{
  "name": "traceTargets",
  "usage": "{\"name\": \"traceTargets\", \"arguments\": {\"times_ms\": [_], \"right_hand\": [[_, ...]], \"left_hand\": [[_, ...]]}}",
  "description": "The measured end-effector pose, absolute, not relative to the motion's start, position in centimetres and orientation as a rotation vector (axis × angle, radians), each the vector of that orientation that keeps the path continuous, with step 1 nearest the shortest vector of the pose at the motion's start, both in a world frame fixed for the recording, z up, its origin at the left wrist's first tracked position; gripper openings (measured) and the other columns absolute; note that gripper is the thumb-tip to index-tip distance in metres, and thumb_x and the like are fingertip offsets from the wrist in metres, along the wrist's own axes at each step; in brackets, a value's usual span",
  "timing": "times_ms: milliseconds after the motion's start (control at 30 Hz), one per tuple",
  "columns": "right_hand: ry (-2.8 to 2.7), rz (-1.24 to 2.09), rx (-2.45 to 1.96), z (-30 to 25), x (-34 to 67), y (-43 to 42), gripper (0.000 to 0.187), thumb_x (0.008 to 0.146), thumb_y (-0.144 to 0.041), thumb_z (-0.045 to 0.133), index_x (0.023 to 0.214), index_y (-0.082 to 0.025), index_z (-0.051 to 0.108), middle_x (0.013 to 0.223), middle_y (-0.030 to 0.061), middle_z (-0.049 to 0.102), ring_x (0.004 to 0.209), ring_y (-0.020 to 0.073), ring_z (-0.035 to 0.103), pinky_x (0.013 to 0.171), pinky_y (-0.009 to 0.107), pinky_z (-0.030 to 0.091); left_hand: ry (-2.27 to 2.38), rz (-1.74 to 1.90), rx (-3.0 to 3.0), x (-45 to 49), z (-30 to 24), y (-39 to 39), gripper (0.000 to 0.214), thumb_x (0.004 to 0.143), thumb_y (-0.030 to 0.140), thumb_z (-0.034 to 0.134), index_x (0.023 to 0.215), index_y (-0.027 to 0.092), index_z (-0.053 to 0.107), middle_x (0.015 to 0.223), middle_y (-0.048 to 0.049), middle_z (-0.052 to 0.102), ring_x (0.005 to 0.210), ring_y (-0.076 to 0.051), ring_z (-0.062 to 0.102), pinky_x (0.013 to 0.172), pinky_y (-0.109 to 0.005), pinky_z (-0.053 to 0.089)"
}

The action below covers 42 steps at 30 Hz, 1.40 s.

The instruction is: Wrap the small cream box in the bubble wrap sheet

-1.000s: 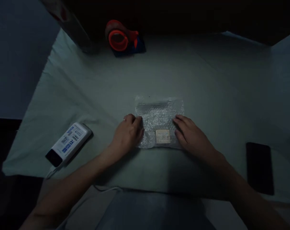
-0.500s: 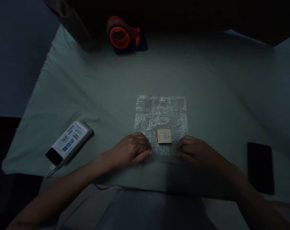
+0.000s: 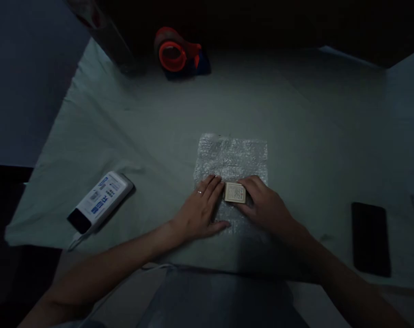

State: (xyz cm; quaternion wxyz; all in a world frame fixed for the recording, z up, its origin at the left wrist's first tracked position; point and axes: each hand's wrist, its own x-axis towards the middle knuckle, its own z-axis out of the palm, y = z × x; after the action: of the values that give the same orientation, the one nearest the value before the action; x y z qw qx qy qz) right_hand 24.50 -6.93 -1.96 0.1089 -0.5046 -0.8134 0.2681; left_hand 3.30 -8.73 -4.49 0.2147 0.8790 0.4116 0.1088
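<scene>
Right hand (image 3: 266, 202) moved onto small box (image 3: 235, 192), creased pale-green cloth (image 3: 296, 118), dim room (image 3: 25, 91)

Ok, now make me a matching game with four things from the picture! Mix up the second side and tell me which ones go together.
1. small box
2. bubble wrap
3. tape dispenser
4. dark slab

A. clear, lying under something
B. flat, at the right side
C. pale, between the left hand and the right hand
D. orange-red, toward the back

Right pairs: 1-C, 2-A, 3-D, 4-B
</scene>
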Motion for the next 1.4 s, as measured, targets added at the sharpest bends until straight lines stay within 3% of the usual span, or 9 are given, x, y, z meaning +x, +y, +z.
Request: {"name": "traceTargets", "arguments": {"times_ms": [233, 367, 633, 800, 933, 1000, 1100, 1200, 1400], "right_hand": [[-2.382, 1.221, -1.280, 0.8, 26.0, -10.5, 0.025, 0.079, -0.038, 0.063, 0.091, -0.020, 0.052, 0.090, 0.0050, 0.060, 0.079, 0.0181, 0.056, 0.069, 0.032, 0.047], [-2.438, 1.087, -1.171, -0.9, 25.7, -13.3, 0.039, 0.073, -0.042, 0.066, 0.100, -0.016, 0.054, 0.100, 0.0110, 0.062, 0.089, 0.0235, 0.056, 0.078, 0.038, 0.047], [-2.455, 1.023, -1.120, -2.6, 25.5, -13.9, 0.046, 0.075, -0.050, 0.061, 0.103, -0.015, 0.055, 0.100, 0.0133, 0.062, 0.090, 0.0258, 0.056, 0.079, 0.043, 0.047], [-2.379, 1.014, -1.205, -0.3, 27.2, -12.0, 0.023, 0.087, -0.029, 0.049, 0.107, -0.018, 0.054, 0.101, 0.0108, 0.062, 0.092, 0.0219, 0.056, 0.082, 0.040, 0.047], [-2.452, 1.119, -1.079, -0.3, 27.2, -12.8, 0.053, 0.077, -0.043, 0.061, 0.122, -0.018, 0.049, 0.116, 0.0139, 0.058, 0.106, 0.0262, 0.055, 0.088, 0.044, 0.047], [-2.520, 1.040, -1.073, -1.1, 26.5, -13.8, 0.060, 0.074, -0.039, 0.064, 0.127, -0.016, 0.046, 0.121, 0.0170, 0.057, 0.111, 0.0290, 0.053, 0.091, 0.047, 0.046], [-2.545, 0.972, -1.108, -1.8, 25.3, -14.8, 0.042, 0.075, -0.027, 0.060, 0.115, -0.015, 0.054, 0.108, 0.0155, 0.063, 0.099, 0.0279, 0.057, 0.083, 0.045, 0.049], [-2.446, 1.123, -1.125, -0.9, 24.8, -13.9, 0.034, 0.074, -0.031, 0.062, 0.105, -0.017, 0.056, 0.096, 0.0106, 0.063, 0.086, 0.0244, 0.058, 0.075, 0.041, 0.050], [-2.230, 1.073, -1.275, 1.2, 25.6, -7.7, 0.035, 0.082, -0.035, 0.059, 0.112, -0.020, 0.049, 0.106, 0.0096, 0.059, 0.097, 0.0224, 0.058, 0.081, 0.037, 0.050]], "left_hand": [[1.216, 0.134, 2.485, 3.2, -5.4, -8.4, 0.087, 0.078, 0.063, 0.052, 0.144, 0.013, 0.025, 0.154, -0.0200, 0.013, 0.143, -0.038, 0.006, 0.112, -0.055, 0.018], [1.281, 0.154, 2.496, 3.4, -5.5, -7.5, 0.083, 0.081, 0.061, 0.050, 0.145, 0.015, 0.024, 0.154, -0.0194, 0.012, 0.143, -0.037, 0.006, 0.112, -0.055, 0.016], [1.296, 0.176, 2.506, 3.9, -5.6, -7.4, 0.082, 0.082, 0.061, 0.049, 0.145, 0.015, 0.024, 0.154, -0.0191, 0.015, 0.143, -0.036, 0.008, 0.112, -0.057, 0.016], [1.189, 0.230, 2.523, 3.0, -4.6, -7.5, 0.067, 0.086, 0.052, 0.050, 0.138, 0.013, 0.035, 0.151, -0.0193, 0.025, 0.142, -0.035, 0.016, 0.112, -0.058, 0.019], [1.017, 0.329, 2.508, 2.1, -4.0, -7.7, 0.041, 0.090, 0.031, 0.048, 0.127, 0.013, 0.048, 0.144, -0.0161, 0.038, 0.139, -0.029, 0.025, 0.111, -0.050, 0.030], [1.022, 0.329, 2.505, 1.9, -4.2, -7.8, 0.038, 0.090, 0.029, 0.048, 0.124, 0.014, 0.050, 0.143, -0.0158, 0.041, 0.138, -0.030, 0.028, 0.110, -0.051, 0.031], [1.066, 0.277, 2.521, 2.2, -4.7, -7.9, 0.041, 0.089, 0.032, 0.050, 0.127, 0.015, 0.049, 0.143, -0.0158, 0.040, 0.136, -0.031, 0.031, 0.111, -0.054, 0.028], [1.084, 0.227, 2.540, 2.7, -4.9, -8.0, 0.046, 0.089, 0.034, 0.049, 0.131, 0.016, 0.045, 0.145, -0.0162, 0.037, 0.136, -0.032, 0.031, 0.111, -0.054, 0.024], [1.060, 0.205, 2.544, 3.1, -4.7, -8.1, 0.049, 0.087, 0.036, 0.050, 0.130, 0.013, 0.045, 0.144, -0.0184, 0.035, 0.136, -0.033, 0.027, 0.112, -0.055, 0.020]]}}
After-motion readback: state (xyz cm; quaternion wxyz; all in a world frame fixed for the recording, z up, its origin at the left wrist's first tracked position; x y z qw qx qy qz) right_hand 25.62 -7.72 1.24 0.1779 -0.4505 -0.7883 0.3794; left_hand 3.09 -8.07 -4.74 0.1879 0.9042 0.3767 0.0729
